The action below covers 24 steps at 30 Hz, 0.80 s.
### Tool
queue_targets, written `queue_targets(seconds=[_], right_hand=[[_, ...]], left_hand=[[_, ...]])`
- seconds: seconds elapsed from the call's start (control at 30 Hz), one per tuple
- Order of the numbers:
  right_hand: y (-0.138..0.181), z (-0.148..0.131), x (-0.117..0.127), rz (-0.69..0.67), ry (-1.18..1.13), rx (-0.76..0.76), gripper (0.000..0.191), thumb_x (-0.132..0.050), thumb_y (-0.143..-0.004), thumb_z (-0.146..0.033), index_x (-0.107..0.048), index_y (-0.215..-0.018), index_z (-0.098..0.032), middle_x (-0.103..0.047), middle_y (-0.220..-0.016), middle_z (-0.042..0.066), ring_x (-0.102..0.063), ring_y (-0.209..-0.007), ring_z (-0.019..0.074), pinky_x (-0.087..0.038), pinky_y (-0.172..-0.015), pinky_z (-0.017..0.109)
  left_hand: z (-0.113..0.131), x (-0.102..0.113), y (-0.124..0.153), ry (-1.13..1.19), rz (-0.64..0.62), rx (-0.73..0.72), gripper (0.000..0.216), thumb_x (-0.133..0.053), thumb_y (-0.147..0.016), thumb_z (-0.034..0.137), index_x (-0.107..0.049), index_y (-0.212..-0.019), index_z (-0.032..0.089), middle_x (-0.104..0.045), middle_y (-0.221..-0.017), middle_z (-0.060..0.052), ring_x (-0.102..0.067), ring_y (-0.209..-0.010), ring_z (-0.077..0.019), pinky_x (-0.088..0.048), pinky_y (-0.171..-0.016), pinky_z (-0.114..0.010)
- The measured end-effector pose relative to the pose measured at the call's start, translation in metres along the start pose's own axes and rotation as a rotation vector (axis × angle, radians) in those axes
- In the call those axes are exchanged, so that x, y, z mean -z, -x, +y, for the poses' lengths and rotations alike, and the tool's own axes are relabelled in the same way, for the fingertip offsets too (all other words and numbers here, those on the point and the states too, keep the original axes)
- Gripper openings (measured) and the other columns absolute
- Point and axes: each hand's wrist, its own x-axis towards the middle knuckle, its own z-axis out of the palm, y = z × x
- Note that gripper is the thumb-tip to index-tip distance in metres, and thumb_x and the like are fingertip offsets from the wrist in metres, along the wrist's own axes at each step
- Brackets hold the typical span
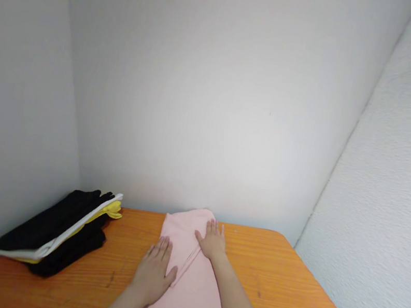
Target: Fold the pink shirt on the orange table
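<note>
Pink cloth point(189, 283) lies lengthwise-folded on the bench point(278, 287); left hand point(152, 274) and right hand point(211, 240) press it, fingers flat, loosely together. Cross-folds seemingly remain; folded stack point(59, 229) left of fingers.

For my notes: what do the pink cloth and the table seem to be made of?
The pink cloth looks like soft matte fabric: it folds and creases under both flat hands. The table looks like orange wood or wood laminate with a faint sheen: grain lines show.
</note>
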Motion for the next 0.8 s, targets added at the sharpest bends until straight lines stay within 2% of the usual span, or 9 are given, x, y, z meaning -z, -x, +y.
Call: queue_targets(seconds=[0.13,0.27,0.4,0.5,0.57,0.67,0.73,0.8], right_hand=[[0.031,-0.021,0.016,0.063,-0.004,0.066,0.068,-0.021,-0.100,-0.046,-0.019,-0.149,0.000,-0.008,-0.157,0.018,0.001,-0.146,0.0265,0.004,-0.118,0.046],[0.097,-0.033,0.024,-0.012,-0.044,0.232,0.068,-0.028,-0.099,-0.050,-0.021,-0.150,-0.005,-0.010,-0.157,0.014,-0.003,-0.146,0.0253,-0.007,-0.120,0.042],[0.176,-0.020,0.054,-0.204,-0.154,0.525,0.072,-0.030,-0.098,-0.057,-0.013,-0.152,-0.013,-0.007,-0.157,0.012,-0.003,-0.146,0.0264,-0.010,-0.120,0.047],[0.232,-0.005,0.084,-0.222,-0.137,0.683,0.071,-0.034,-0.098,-0.055,-0.007,-0.153,-0.019,-0.005,-0.157,0.009,-0.006,-0.145,0.0261,-0.017,-0.119,0.048],[0.264,0.002,0.095,-0.145,-0.050,0.803,0.070,-0.039,-0.099,-0.050,-0.009,-0.153,-0.018,-0.012,-0.156,0.009,-0.014,-0.144,0.0263,-0.026,-0.117,0.044],[0.304,0.010,0.094,0.095,0.187,0.963,0.052,-0.041,-0.101,-0.033,-0.028,-0.149,-0.017,-0.036,-0.148,0.006,-0.041,-0.134,0.0227,-0.043,-0.107,0.033],[0.327,0.016,0.090,0.255,0.317,1.030,0.040,-0.040,-0.101,-0.026,-0.043,-0.141,-0.019,-0.047,-0.142,0.003,-0.054,-0.123,0.0191,-0.050,-0.096,0.027],[0.346,0.025,0.090,0.334,0.384,1.073,0.035,-0.040,-0.101,-0.027,-0.050,-0.134,-0.020,-0.050,-0.140,0.001,-0.057,-0.118,0.0172,-0.053,-0.090,0.025]], left_hand=[[-0.002,-0.003,-0.001,-0.027,0.026,-0.014,0.070,-0.027,-0.091,0.047,-0.027,-0.148,0.006,-0.018,-0.157,-0.015,-0.014,-0.146,-0.0275,-0.017,-0.120,-0.047],[-0.003,-0.006,-0.002,-0.066,0.049,-0.020,0.069,-0.027,-0.092,0.047,-0.030,-0.147,0.005,-0.021,-0.156,-0.016,-0.017,-0.146,-0.0283,-0.019,-0.119,-0.046],[-0.002,-0.008,-0.003,-0.066,0.051,-0.027,0.069,-0.028,-0.092,0.045,-0.029,-0.146,0.002,-0.022,-0.155,-0.019,-0.018,-0.146,-0.0293,-0.019,-0.118,-0.047],[-0.002,-0.007,-0.003,-0.068,0.054,-0.035,0.068,-0.029,-0.092,0.044,-0.031,-0.145,0.002,-0.024,-0.155,-0.019,-0.020,-0.145,-0.0301,-0.020,-0.118,-0.048],[-0.002,-0.003,-0.003,-0.070,0.060,-0.042,0.066,-0.030,-0.093,0.042,-0.034,-0.144,0.001,-0.027,-0.153,-0.021,-0.023,-0.144,-0.0317,-0.022,-0.117,-0.050],[0.004,0.010,0.002,-0.072,0.095,-0.087,0.063,-0.029,-0.095,0.039,-0.036,-0.142,-0.003,-0.027,-0.153,-0.025,-0.020,-0.145,-0.0328,-0.020,-0.117,-0.052],[0.012,0.023,0.013,-0.074,0.124,-0.170,0.059,-0.031,-0.095,0.037,-0.035,-0.144,0.004,-0.022,-0.157,-0.018,-0.011,-0.147,-0.0282,-0.011,-0.120,-0.048],[0.023,0.035,0.035,-0.068,0.121,-0.322,0.055,-0.037,-0.095,0.038,-0.033,-0.146,0.017,-0.017,-0.160,-0.007,-0.006,-0.148,-0.0217,-0.007,-0.122,-0.042]])
